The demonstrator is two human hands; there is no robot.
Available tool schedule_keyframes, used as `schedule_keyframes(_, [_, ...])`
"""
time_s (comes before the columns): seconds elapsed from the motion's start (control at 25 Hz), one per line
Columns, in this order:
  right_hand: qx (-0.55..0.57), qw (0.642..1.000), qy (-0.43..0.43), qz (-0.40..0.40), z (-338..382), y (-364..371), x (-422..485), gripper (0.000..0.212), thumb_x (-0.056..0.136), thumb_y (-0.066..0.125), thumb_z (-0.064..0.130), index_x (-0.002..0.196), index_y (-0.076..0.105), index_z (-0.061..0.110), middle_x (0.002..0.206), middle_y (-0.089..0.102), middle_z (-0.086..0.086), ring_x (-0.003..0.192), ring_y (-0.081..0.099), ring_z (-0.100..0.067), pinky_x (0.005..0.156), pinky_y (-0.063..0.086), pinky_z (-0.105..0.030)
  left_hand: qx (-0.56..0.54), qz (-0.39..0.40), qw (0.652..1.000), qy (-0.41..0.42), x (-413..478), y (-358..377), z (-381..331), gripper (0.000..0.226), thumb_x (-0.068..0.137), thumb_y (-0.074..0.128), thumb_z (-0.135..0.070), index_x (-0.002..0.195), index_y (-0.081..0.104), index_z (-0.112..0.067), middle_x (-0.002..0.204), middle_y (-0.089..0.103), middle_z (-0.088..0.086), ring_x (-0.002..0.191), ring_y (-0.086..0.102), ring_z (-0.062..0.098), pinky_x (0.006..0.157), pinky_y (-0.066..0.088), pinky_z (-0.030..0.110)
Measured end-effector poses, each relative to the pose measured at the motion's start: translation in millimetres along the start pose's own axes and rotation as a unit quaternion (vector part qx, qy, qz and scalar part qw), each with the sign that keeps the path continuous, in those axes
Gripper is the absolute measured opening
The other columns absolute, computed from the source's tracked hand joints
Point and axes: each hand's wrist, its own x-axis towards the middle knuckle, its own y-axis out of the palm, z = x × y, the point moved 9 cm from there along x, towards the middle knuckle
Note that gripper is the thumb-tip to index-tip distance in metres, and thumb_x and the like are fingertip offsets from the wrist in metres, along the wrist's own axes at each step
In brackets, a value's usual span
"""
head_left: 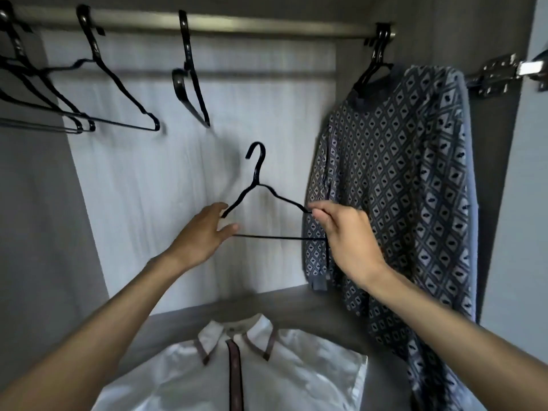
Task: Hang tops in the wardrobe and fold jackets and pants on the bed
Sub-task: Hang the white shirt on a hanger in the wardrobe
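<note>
A thin black hanger [258, 185] is held upright inside the wardrobe, below the rail [267, 25]. My right hand [344, 232] pinches its right shoulder between thumb and fingers. My left hand [204, 232] is at the hanger's left end with fingers spread and relaxed, touching or nearly touching it. Below my arms a white collared shirt [296, 369] with dark trim lies flat on the wardrobe shelf. A grey diamond-patterned sweater [400, 188] hangs on a black hanger at the rail's right end.
Several empty black hangers [118, 84] hang on the left part of the rail, one [189, 72] near its middle. A metal door hinge [504, 74] sticks out at the upper right. The wardrobe's grey side wall [35, 218] stands at the left.
</note>
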Motion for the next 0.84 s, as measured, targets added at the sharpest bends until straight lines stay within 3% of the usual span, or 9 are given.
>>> schedule_keyframes(0.12, [0.180,0.972,0.116,0.102,-56,42,-59,0.021,0.101,0.054,0.017,0.108,0.074,0.014,0.058,0.055,0.019,0.057,0.048,0.001,0.059,0.038,-0.019,0.024,0.018,1.000,-0.001,-24,36,42,0.059,0.098,0.036,-0.058,0.147,0.037,-0.025,0.143,0.051,0.004,0.130,0.048,0.024,0.107,0.036,0.032])
schedule_keyframes(0.2, [0.275,0.932,0.187,0.145,-87,66,-86,0.022,0.101,0.051,0.016,0.104,0.073,0.013,0.060,0.042,0.006,0.056,0.034,-0.007,0.052,0.028,-0.019,0.045,0.042,0.998,0.005,-40,60,77,0.054,0.093,0.029,-0.063,0.128,0.053,-0.029,0.099,0.068,-0.003,0.092,0.064,0.017,0.088,0.050,0.038])
schedule_keyframes(0.28, [0.285,0.913,0.209,0.204,-107,92,-100,0.024,0.102,0.049,0.011,0.104,0.072,0.008,0.061,0.039,0.001,0.056,0.034,-0.005,0.050,0.028,-0.014,0.088,0.018,0.996,0.023,-47,75,103,0.052,0.093,0.027,-0.058,0.107,0.062,-0.022,0.066,0.056,-0.012,0.062,0.055,0.004,0.065,0.046,0.033])
schedule_keyframes(0.36, [0.238,0.908,0.194,0.286,-121,126,-107,0.023,0.101,0.050,0.006,0.095,0.072,0.006,0.058,0.045,0.008,0.054,0.040,0.001,0.055,0.033,-0.015,0.102,-0.009,0.994,0.032,-39,85,125,0.046,0.098,0.032,-0.051,0.094,0.062,-0.016,0.055,0.046,-0.017,0.052,0.046,0.000,0.056,0.036,0.029])
schedule_keyframes(0.48, [0.198,0.881,0.216,0.373,-130,187,-113,0.020,0.101,0.053,0.009,0.092,0.067,-0.001,0.063,0.054,0.004,0.051,0.049,0.003,0.053,0.041,-0.019,0.083,0.019,0.994,0.062,-18,108,149,0.046,0.100,0.032,-0.060,0.082,0.053,-0.023,0.057,0.049,-0.009,0.053,0.051,0.012,0.055,0.041,0.033])
schedule_keyframes(0.56, [0.237,0.859,0.274,0.361,-129,224,-111,0.016,0.101,0.052,0.010,0.099,0.064,-0.001,0.064,0.055,0.000,0.047,0.048,0.002,0.046,0.038,-0.014,0.046,0.064,0.993,0.083,-4,132,150,0.037,0.099,0.039,-0.056,0.081,0.053,-0.028,0.063,0.056,-0.004,0.060,0.058,0.019,0.059,0.043,0.033])
schedule_keyframes(0.68, [0.208,0.877,0.297,0.315,-142,264,-103,0.027,0.101,0.053,0.020,0.098,0.067,-0.002,0.059,0.053,0.011,0.056,0.045,-0.004,0.048,0.033,-0.011,-0.053,0.077,0.992,0.079,18,156,161,0.021,0.100,0.054,-0.035,0.096,0.071,-0.023,0.081,0.064,-0.010,0.075,0.061,0.002,0.070,0.042,0.022])
schedule_keyframes(0.76, [0.051,0.926,0.234,0.292,-167,264,-95,0.030,0.103,0.048,0.029,0.097,0.072,0.012,0.067,0.062,0.015,0.066,0.056,-0.009,0.058,0.041,-0.017,-0.067,-0.038,0.997,-0.013,25,144,198,0.023,0.101,0.053,-0.034,0.105,0.070,-0.018,0.094,0.061,-0.006,0.088,0.059,0.009,0.077,0.039,0.026])
schedule_keyframes(0.84, [-0.084,0.934,0.220,0.268,-211,253,-88,0.038,0.104,0.039,0.040,0.100,0.072,0.022,0.086,0.072,-0.002,0.082,0.067,-0.027,0.071,0.049,-0.033,-0.029,-0.109,0.979,-0.171,23,144,258,0.018,0.100,0.054,-0.033,0.106,0.060,-0.018,0.101,0.062,0.003,0.095,0.060,0.023,0.076,0.038,0.029])
